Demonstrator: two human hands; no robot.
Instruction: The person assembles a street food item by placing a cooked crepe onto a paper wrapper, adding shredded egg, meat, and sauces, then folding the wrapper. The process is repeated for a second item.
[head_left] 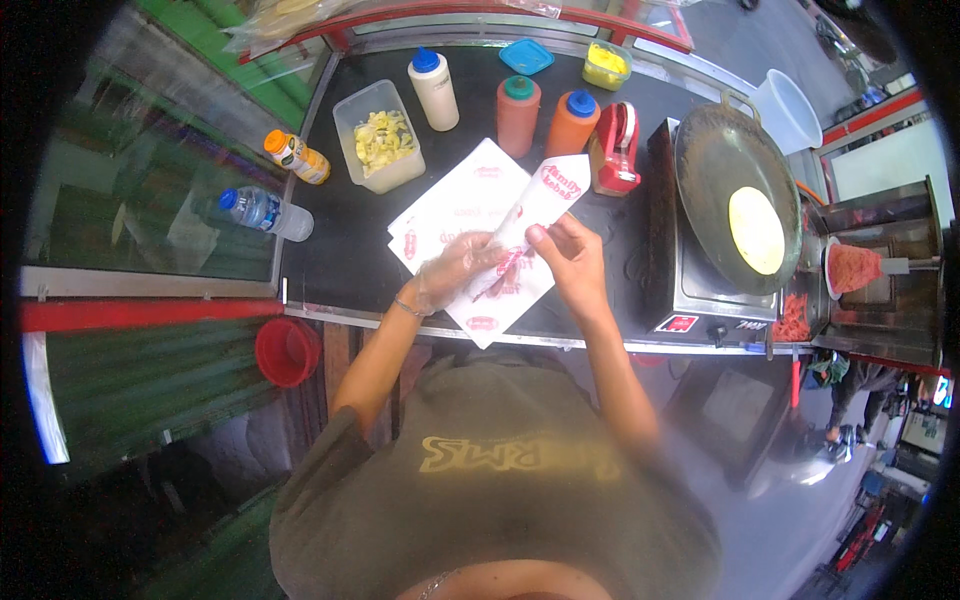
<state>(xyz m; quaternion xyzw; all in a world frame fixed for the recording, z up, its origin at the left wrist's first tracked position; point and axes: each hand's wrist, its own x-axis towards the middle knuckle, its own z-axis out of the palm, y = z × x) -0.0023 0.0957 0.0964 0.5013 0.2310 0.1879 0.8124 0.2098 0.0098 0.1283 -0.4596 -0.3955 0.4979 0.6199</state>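
Over a stack of white sheets of wrapping paper (425, 222) with red print, I hold a long paper-wrapped roll (552, 192) at a slant. Its contents are hidden by the paper. My left hand (446, 270), in a clear plastic glove, is closed round the lower end. My right hand (574, 262) is bare and pinches the wrapper's right side between thumb and fingers. Just beyond the roll's upper end stand an orange sauce bottle (574, 125) with a blue cap and a reddish one (517, 120) with a green cap. A red tape dispenser (618, 150) sits beside them.
A flatbread (757, 231) lies in a wide dark pan (705, 160) on the stove (672, 290) at right. Beyond it is a meat cone (855, 270) on a spit. A tub of chopped yellowish pieces (365, 110), a white sauce bottle (435, 95) and a water bottle (265, 214) stand left.
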